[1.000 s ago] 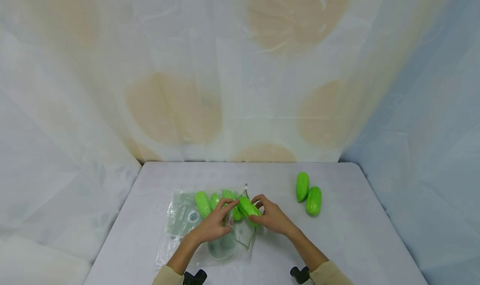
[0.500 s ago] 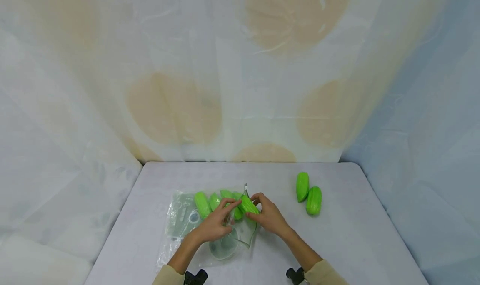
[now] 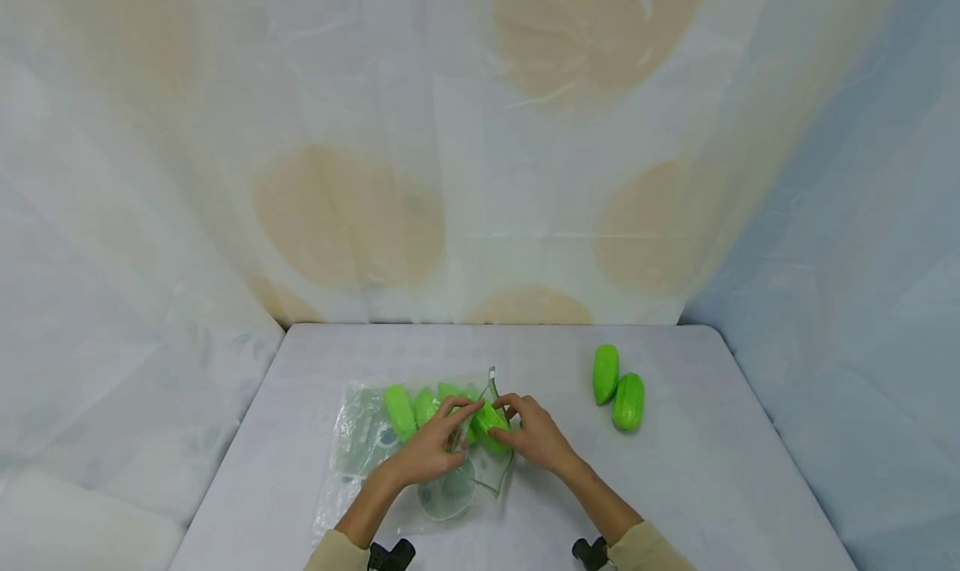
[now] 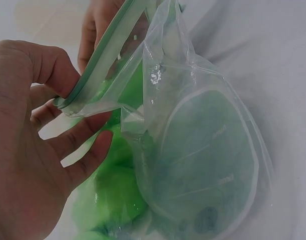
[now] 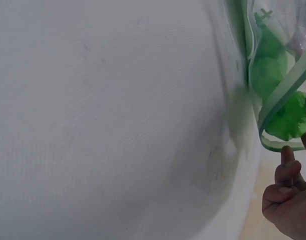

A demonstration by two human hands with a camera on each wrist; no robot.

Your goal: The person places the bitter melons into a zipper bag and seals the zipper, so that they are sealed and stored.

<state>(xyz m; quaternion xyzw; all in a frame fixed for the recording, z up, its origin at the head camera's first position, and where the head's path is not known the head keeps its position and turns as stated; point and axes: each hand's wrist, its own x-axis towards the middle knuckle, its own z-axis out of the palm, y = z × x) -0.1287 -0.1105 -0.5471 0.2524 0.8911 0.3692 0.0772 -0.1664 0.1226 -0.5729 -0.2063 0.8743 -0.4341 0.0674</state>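
In the head view, a clear zip bag (image 3: 448, 498) with a green-edged mouth lies at the table's middle, several bright green cucumbers (image 3: 400, 413) inside. My left hand (image 3: 431, 448) pinches the mouth's edge between thumb and index finger, and the other fingers spread beneath the film. Another cucumber (image 3: 491, 426) slants into the open mouth, its end held in the fingers of my right hand (image 3: 534, 433). In the right wrist view, that cucumber's rounded end (image 5: 288, 120) sits within the green rim, fingertips right at it. The bag's pale green printed panel (image 4: 208, 160) faces the left wrist camera.
Two loose cucumbers (image 3: 606, 374) lie at the back right of the white table (image 3: 675, 488), side by side. Pale sheeting (image 3: 480, 221) with orange patches hangs behind the table, and more sheeting stands on both sides.
My right hand has moved a little left, carrying the cucumber deeper into the bag's mouth. The bagged cucumbers have shifted slightly left. My left hand has stayed at the rim.
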